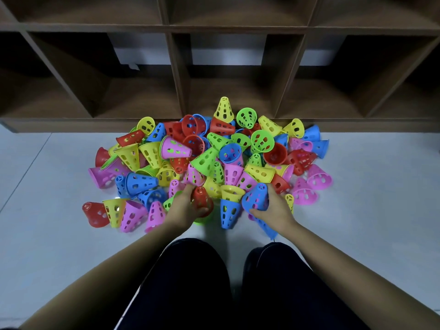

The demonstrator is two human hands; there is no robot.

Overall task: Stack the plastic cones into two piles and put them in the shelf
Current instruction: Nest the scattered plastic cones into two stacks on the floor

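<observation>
A heap of perforated plastic cones (209, 158) in red, yellow, green, blue and pink lies on the floor in front of a brown shelf (181, 96). At the heap's near edge my left hand (183, 206) grips a red cone (202, 200), with a green cone partly hidden beneath it. My right hand (273, 208) grips a blue cone (257, 197), tip pointing up; another blue cone (267, 228) pokes out below that hand. Between my hands stands a blue cone with a yellow one on it (229, 206).
The shelf has open cubbies (233, 89) directly behind the heap, divided by upright panels. Pale grey floor (371, 210) spreads left and right of the heap. My knees in dark trousers (190, 282) are at the bottom of the view.
</observation>
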